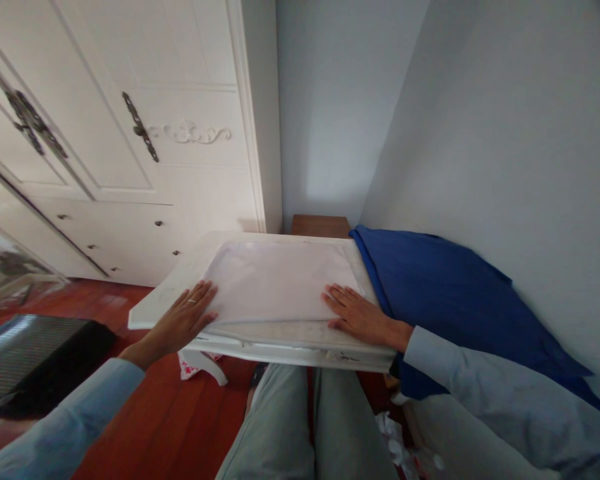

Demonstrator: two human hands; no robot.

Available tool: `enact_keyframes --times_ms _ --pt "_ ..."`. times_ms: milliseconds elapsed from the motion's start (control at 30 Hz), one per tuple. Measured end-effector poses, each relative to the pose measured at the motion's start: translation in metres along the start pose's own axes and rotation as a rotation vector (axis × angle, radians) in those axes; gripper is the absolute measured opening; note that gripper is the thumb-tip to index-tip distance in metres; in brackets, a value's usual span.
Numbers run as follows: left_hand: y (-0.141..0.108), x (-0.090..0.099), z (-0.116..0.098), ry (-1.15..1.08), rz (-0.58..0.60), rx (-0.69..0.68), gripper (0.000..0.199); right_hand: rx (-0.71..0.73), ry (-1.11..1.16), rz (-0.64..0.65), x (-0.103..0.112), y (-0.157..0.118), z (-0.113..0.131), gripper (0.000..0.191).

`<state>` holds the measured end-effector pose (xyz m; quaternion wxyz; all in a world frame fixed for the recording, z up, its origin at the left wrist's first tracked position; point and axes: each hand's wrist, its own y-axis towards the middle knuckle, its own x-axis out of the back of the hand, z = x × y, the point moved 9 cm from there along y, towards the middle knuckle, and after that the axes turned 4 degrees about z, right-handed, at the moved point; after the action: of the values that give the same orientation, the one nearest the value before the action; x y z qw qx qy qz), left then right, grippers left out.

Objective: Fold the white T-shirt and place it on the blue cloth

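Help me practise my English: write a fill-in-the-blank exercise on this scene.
Of the left hand and right hand, only the ____ one wears a pale ring.
Both lie palm ____ at the edges of the thin, pale rectangular sheet.
The large blue cloth drapes over the ____ end of the white table.

Missing words: left; down; right.

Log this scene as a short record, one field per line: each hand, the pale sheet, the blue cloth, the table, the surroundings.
Left hand: open, palm down at the left edge of the pale sheet
Right hand: open, palm down at its right edge
Pale sheet: spread mostly flat between left hand and right hand
Blue cloth: over the table's right end, draping down
Table: white, narrow
Surroundings: white wardrobe beyond, at left; reddish floor below
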<state>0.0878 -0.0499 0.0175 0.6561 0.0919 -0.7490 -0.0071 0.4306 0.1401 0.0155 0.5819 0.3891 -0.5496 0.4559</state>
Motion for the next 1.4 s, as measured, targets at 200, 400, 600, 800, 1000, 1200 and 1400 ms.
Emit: enact_keyframes --times_ms 200,400,600,800,1000,1200,1400 --pt "-0.002 0.006 -0.004 -0.034 -0.035 0.000 0.076 -0.083 0.100 0.038 0.008 -0.034 -0.030 0.079" --pt "-0.007 0.002 0.009 -0.053 -0.035 0.064 0.082 -0.174 0.295 -0.059 0.022 -0.052 -0.030 0.082" --pt "-0.032 0.024 -0.008 -0.036 -0.211 -0.040 0.073 -0.181 0.363 -0.142 0.037 -0.071 -0.006 0.076" --pt "-0.005 0.049 -0.106 -0.080 -0.172 -0.273 0.054 -0.074 0.350 -0.162 0.033 -0.060 0.025 0.065" --pt "0.058 0.021 -0.245 -0.148 -0.086 -0.498 0.044 0.080 0.389 -0.198 0.042 -0.051 0.072 0.047" --pt "0.105 -0.012 -0.337 -0.121 -0.034 -0.626 0.051 0.038 0.504 -0.166 0.061 -0.074 0.080 0.042" --pt "0.137 -0.020 -0.360 0.031 0.013 -0.509 0.034 -0.018 0.597 -0.035 0.048 -0.105 0.068 0.045"
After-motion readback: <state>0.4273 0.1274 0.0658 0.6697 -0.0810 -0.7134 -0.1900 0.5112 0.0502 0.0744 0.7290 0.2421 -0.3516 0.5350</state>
